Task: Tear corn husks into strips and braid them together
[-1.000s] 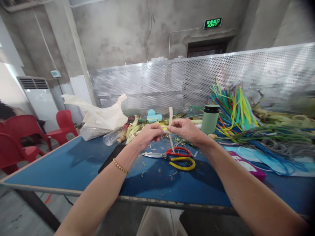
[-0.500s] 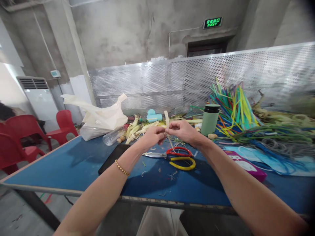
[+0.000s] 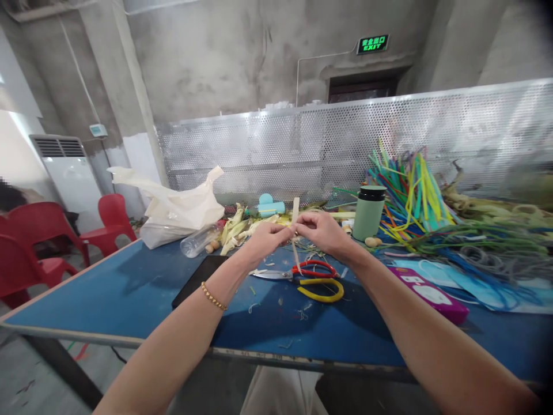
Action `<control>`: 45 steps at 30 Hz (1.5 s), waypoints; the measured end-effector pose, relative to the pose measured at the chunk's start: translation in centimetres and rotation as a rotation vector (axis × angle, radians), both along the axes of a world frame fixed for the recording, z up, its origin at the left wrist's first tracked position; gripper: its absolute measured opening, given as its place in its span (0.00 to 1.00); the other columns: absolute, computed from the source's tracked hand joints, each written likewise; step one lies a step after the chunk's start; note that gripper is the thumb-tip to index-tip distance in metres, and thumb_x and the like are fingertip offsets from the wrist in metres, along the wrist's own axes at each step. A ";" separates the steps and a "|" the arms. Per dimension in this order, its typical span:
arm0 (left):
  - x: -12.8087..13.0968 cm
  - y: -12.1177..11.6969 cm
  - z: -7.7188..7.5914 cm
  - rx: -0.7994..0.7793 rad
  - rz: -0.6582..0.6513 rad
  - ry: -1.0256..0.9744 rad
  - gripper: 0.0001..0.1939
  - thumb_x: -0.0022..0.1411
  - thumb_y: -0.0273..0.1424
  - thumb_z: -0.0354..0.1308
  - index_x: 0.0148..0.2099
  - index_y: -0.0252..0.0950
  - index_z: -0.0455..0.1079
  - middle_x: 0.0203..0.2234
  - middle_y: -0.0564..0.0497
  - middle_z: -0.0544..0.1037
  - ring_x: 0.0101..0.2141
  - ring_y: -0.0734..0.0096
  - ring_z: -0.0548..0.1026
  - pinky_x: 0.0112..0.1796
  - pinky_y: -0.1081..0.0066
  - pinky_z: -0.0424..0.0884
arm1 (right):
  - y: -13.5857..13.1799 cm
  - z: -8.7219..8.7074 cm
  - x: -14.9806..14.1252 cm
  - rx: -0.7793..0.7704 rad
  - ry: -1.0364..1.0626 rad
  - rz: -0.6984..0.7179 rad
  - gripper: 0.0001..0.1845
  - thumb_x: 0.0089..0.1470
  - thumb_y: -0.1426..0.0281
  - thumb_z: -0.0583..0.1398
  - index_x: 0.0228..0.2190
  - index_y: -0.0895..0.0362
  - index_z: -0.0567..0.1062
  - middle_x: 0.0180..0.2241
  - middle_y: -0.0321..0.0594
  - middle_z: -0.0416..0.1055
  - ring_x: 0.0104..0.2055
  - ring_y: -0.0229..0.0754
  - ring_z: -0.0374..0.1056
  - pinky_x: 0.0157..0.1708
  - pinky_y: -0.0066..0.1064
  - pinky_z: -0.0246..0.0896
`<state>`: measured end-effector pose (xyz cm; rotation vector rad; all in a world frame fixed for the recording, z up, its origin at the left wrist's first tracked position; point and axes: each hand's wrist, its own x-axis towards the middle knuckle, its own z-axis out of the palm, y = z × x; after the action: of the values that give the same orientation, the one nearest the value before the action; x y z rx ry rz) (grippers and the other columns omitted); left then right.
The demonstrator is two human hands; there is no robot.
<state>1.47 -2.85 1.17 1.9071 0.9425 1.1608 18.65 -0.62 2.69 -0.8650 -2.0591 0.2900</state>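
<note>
Both hands are raised over the blue table [image 3: 129, 288] and pinch one pale husk strip [image 3: 295, 208] between them. My left hand [image 3: 266, 239], with a bead bracelet on its wrist, grips the strip from the left, fingers closed. My right hand [image 3: 322, 230] pinches it from the right, fingers closed too. The strip stands nearly upright, its top above the fingers and its tail hanging below. Red-handled scissors [image 3: 302, 270] lie on the table just under the hands, beside a yellow loop [image 3: 322, 291].
A green flask [image 3: 369, 212] stands right of the hands. Coloured strips [image 3: 410, 196] and green cords pile up at the right, with a purple box [image 3: 430, 294]. Corn husks [image 3: 235, 227], a clear bottle [image 3: 199, 239], a white bag [image 3: 173, 207] and a black phone [image 3: 196, 279] lie left. Red chairs [image 3: 38, 242] stand beyond.
The hands have drawn a little closer together and shifted slightly along the strip; the strip's top tilted left, then stood nearly upright again. Nothing on the table moved.
</note>
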 end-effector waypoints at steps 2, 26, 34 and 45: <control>0.0 0.1 -0.1 -0.001 -0.018 -0.001 0.24 0.55 0.48 0.56 0.20 0.35 0.55 0.17 0.57 0.52 0.20 0.80 0.49 0.23 0.71 0.43 | -0.2 0.1 -0.1 -0.003 0.000 -0.009 0.11 0.51 0.66 0.56 0.23 0.59 0.72 0.22 0.38 0.68 0.26 0.37 0.60 0.26 0.29 0.54; -0.5 -0.1 -0.1 -0.114 -0.187 0.038 0.20 0.53 0.45 0.61 0.24 0.34 0.64 0.16 0.58 0.54 0.20 0.80 0.51 0.22 0.72 0.44 | 0.3 -0.3 0.0 0.044 0.025 -0.017 0.11 0.51 0.65 0.57 0.24 0.59 0.72 0.23 0.38 0.69 0.26 0.38 0.62 0.27 0.29 0.54; -0.6 0.6 -0.4 -0.100 -0.125 -0.090 0.21 0.53 0.44 0.62 0.23 0.34 0.61 0.17 0.59 0.53 0.19 0.82 0.50 0.21 0.73 0.46 | -0.3 0.3 0.3 0.449 0.002 -0.403 0.10 0.54 0.65 0.57 0.32 0.57 0.76 0.34 0.44 0.74 0.38 0.44 0.64 0.38 0.35 0.54; -0.7 1.7 -0.4 -0.071 -0.023 -0.320 0.22 0.47 0.45 0.65 0.22 0.34 0.60 0.15 0.60 0.52 0.17 0.83 0.48 0.20 0.73 0.42 | -0.7 -0.9 -1.4 0.099 -0.077 -0.173 0.16 0.53 0.62 0.57 0.20 0.59 0.73 0.18 0.34 0.64 0.22 0.34 0.56 0.24 0.28 0.46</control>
<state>0.76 -1.18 0.78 1.6103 0.7733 1.3510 17.26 -1.34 1.82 -0.9993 -2.0345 0.0605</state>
